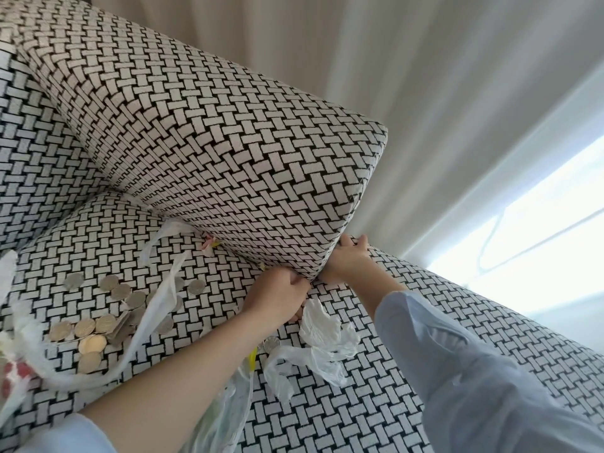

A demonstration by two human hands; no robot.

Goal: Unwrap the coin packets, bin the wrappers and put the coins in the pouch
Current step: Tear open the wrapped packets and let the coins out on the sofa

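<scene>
Left hand [277, 299] clamps black-and-white woven cushion's [209, 132] corner; right hand's [346, 261] grip I can't tell. Loose silver coins [121, 292] (hard, slippery): I'd scoop, not pinch.

Coins [108, 308] lie scattered on the sofa seat [327, 420] at the left, one wrapper [163, 289] draped across them — a second wrapper [327, 335] sits right of them, just beside a lone coin [271, 344]. A cushion [212, 142] tilts up behind them all, the curtain [425, 76] behind it
</scene>
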